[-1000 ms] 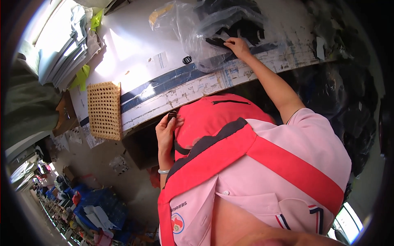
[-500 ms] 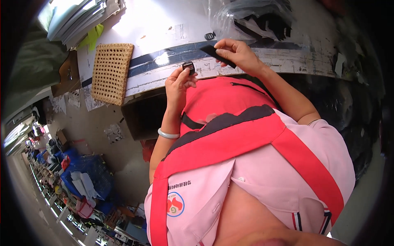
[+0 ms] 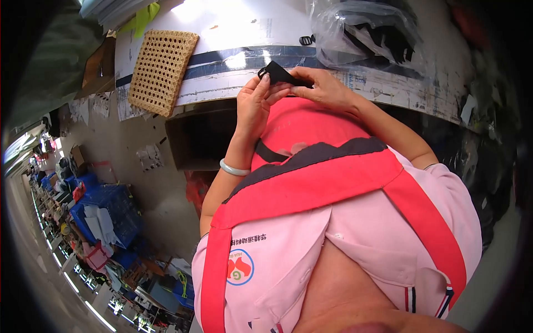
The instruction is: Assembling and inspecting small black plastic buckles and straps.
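My left hand (image 3: 254, 105) pinches a small black plastic buckle (image 3: 262, 72) between thumb and fingers, just over the table's near edge. My right hand (image 3: 325, 90) is closed on a short, wide black strap (image 3: 282, 75). The strap's far end meets the buckle at my left fingertips; whether it passes through the slot I cannot tell. The two hands are close together, with the left fingers beneath the strap. A second black buckle (image 3: 306, 40) lies on the table beyond them.
On the white table (image 3: 222, 39), a clear plastic bag (image 3: 333, 33) with black strips lies at the far right. A woven cane panel (image 3: 162, 72) overhangs the near edge at left. Papers (image 3: 111, 11) are stacked at the far left. Below is an open box (image 3: 202, 136); blue crates (image 3: 114, 208) stand on the floor.
My hands have come together, bringing the strap and buckle from apart to touching. The view has shifted slightly, so the table things sit elsewhere in it.
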The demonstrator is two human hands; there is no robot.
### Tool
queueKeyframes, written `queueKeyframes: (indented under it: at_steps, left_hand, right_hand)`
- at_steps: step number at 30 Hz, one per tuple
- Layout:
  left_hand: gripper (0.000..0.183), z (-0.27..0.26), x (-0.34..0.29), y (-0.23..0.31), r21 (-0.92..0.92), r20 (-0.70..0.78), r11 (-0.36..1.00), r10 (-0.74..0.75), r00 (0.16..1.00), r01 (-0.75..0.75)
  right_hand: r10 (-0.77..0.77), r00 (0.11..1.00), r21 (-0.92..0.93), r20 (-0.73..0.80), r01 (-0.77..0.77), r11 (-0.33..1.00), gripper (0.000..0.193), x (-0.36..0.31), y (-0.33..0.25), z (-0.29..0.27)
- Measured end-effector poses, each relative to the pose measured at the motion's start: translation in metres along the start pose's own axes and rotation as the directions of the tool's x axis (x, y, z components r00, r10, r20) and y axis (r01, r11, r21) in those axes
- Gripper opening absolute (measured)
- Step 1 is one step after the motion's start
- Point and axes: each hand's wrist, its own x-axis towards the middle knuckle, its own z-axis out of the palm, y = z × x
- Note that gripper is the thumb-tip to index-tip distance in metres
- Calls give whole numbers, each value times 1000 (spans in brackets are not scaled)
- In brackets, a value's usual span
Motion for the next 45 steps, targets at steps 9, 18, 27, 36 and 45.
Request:
queueKeyframes:
  at_steps: [9, 18, 27, 36, 45]
  left_hand:
    - [22, -3, 1, -6, 270, -71, 944, 216, 974, -190]
    - [20, 0, -3, -9, 441, -46, 860, 306, 951, -255]
    - [13, -12, 2, -11, 823, 228, 314, 580, 782, -473]
    - [21, -24, 0, -3, 40, -45, 997, 63, 997, -61]
    - [23, -8, -4, 3, 173, -159, 974, 177, 971, -149]
  right_hand:
    - [92, 993, -4, -74, -92, 996, 22, 6, -20, -3]
    - [366, 929, 534, 51, -335, 776, 19, 11, -27, 4]
    - [335, 942, 726, -18, -218, 653, 20, 23, -30, 26]
    - [294, 956, 577, 23, -253, 777, 15, 28, -17, 19]
    - [47, 993, 340, -105, -8, 940, 17, 18, -51, 15]
